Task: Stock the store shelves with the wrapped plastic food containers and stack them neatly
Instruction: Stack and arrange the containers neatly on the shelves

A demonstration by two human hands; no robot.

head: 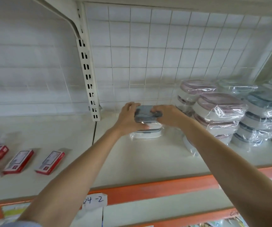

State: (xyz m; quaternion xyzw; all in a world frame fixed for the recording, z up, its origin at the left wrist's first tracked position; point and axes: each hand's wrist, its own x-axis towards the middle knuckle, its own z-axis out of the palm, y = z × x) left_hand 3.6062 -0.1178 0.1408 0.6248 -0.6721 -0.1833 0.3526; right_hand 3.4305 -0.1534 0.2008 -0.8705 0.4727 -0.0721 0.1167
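A wrapped container with a grey-blue lid (146, 114) is held between both hands near the back of the cream shelf (132, 161). My left hand (128, 117) grips its left end and my right hand (168, 115) grips its right end. It sits on top of another wrapped container (148, 132) standing on the shelf. To the right stand stacks of wrapped containers with pink lids (217, 112) and with grey-blue lids (262, 115). One more wrapped container (190, 145) lies partly hidden under my right forearm.
Red and white boxes (50, 162) lie on the left part of the shelf. A slotted upright post (88, 76) and a wire grid back panel (164, 54) stand behind. An orange price rail (156, 189) with a paper label (94, 200) runs along the shelf front.
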